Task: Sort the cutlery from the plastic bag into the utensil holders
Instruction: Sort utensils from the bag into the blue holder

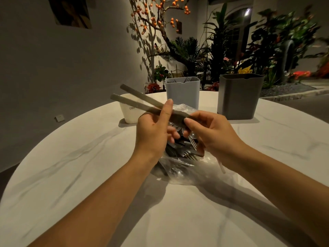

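My left hand (154,132) grips two flat metal cutlery pieces (135,101) whose handles point up and to the left. My right hand (211,132) pinches the other end of the same pieces, and a spoon and a fork hang below its fingers. Under both hands lies the clear plastic bag (187,168) with several forks and knives inside. Three utensil holders stand behind it: a white holder (130,113) at the left, a light grey holder (183,93) in the middle with fork tips showing, and a dark grey holder (238,97) at the right.
The round white marble table (89,166) carries everything. Beyond its far edge stand plants and a tree with orange fruit (160,18). A grey wall rises at the left, and a paved path runs past at the right.
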The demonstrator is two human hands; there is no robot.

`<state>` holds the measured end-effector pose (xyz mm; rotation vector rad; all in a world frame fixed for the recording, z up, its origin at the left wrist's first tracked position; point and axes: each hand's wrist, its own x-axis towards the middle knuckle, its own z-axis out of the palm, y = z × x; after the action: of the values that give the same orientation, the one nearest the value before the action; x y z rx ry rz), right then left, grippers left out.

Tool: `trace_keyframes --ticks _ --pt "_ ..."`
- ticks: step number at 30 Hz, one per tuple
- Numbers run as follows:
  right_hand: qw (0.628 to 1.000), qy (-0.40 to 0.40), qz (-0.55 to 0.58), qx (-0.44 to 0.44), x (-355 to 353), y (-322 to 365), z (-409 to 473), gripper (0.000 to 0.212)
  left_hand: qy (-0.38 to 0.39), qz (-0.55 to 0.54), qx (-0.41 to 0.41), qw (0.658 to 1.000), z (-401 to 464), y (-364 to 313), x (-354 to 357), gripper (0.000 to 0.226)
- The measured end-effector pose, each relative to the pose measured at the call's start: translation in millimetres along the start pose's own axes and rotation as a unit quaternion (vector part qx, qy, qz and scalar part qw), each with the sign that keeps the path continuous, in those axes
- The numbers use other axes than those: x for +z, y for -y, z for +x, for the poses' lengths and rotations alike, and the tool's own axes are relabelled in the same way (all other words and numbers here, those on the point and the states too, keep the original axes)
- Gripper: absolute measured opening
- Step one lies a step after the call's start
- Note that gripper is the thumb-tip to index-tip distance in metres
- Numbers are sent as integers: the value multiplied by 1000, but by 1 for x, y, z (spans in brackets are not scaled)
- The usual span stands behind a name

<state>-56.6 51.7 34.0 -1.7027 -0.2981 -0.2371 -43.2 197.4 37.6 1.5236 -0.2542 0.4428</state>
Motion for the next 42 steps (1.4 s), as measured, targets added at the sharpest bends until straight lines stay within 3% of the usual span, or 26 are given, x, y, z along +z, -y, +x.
trace_keyframes --ticks 2,4,6,8,10,16,17,20,24,27,32,37,39,42 --pt "999 -33 17 -1 -2 2 2 12 81 118 94 985 -4 6 -2 52" --pt "998 -58 7 2 -3 2 3 11 129 258 254 923 -8 11 -2 49" --pt "998 -64 -23 -3 -5 -1 4 10 94 323 367 867 -9 10 2 36" --pt "996 -60 -55 -21 -5 -3 5 11 9 365 436 823 -6 5 3 24" --pt "994 -54 -84 -43 -5 -5 6 12 -16 415 457 787 0 4 -2 25" --pt "985 -39 -144 -88 -10 -3 6 12 21 596 347 724 8 1 -17 35" --pt "985 -39 -143 -91 -11 -1 6 12 36 590 334 734 7 -2 -18 32" --pt "993 -44 -83 -76 -10 5 5 18 89 524 252 809 5 -5 -19 21" --pt "991 -92 83 47 -10 13 7 27 103 371 113 916 0 -11 -8 17" --pt "964 -81 246 64 -8 19 10 19 144 244 -25 959 -3 -12 7 18" --pt "955 -82 282 43 -3 18 11 31 162 121 -128 971 -10 -13 20 46" --pt "964 -147 223 5 -4 13 14 32 196 123 -166 959 -8 -7 19 77" --pt "968 -148 203 -12 -4 11 14 31 223 129 -166 952 -8 -6 19 64" --pt "970 -148 192 -30 -3 10 14 29 273 130 -164 939 -10 -5 19 21"
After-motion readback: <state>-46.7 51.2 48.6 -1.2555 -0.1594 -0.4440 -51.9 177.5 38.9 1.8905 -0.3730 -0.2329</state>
